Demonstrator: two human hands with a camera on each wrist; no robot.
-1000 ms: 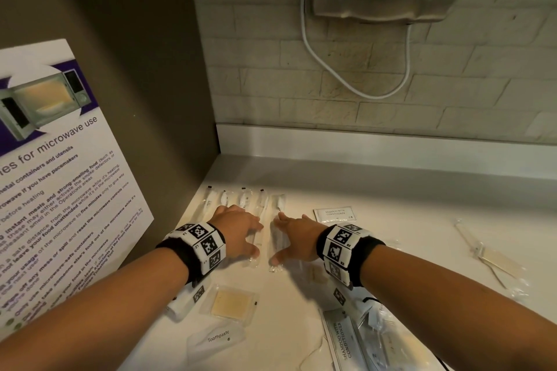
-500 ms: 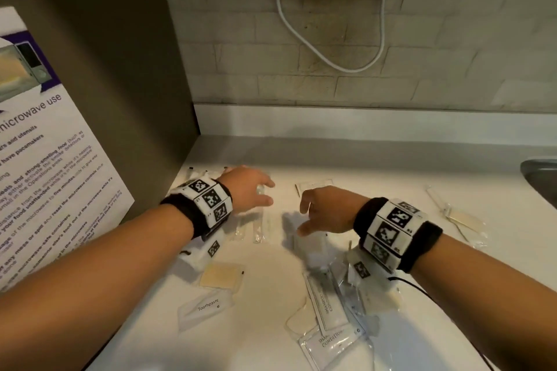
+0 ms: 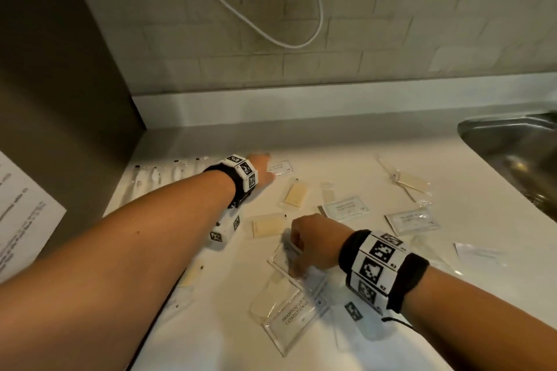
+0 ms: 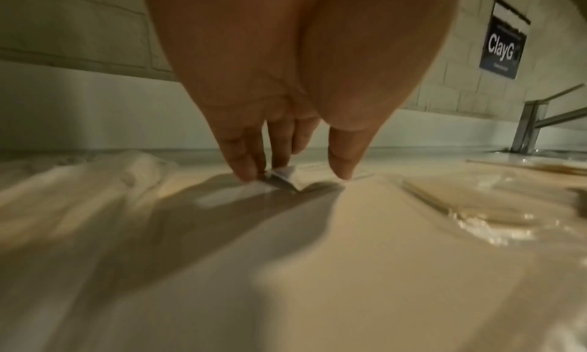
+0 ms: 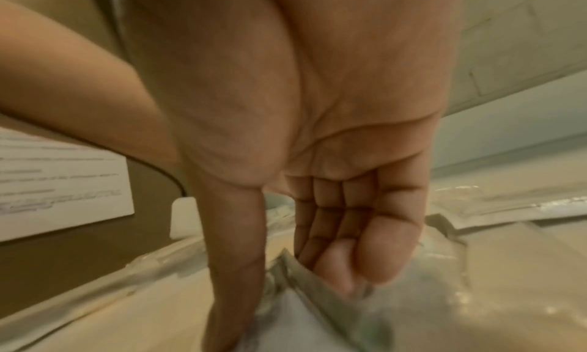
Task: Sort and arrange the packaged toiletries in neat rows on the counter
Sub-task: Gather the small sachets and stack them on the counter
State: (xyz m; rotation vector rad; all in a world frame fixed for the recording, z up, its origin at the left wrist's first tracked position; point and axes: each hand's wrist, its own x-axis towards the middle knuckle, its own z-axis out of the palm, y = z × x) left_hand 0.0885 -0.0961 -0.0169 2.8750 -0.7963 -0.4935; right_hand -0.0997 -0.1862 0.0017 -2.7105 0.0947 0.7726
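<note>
Near the worktop's [image 3: 346,144] back edge, your left fingers [image 4: 244,171], nearly straight, press the sachet's [image 3: 281,166] left end; your right fingers [image 5: 374,264] pinch a packet [image 3: 283,260].

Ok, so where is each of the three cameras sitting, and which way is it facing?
Head: on the person's head, facing forward and down at the counter; the left hand and right hand show.
Left wrist: on the left wrist, palm side, looking along the palm to fingertips touching a white sachet.
Right wrist: on the right wrist, palm side, looking along the palm to fingers curled on a clear packet; the left forearm shows too.
Shared: head and left wrist both show that white sachet.
</note>
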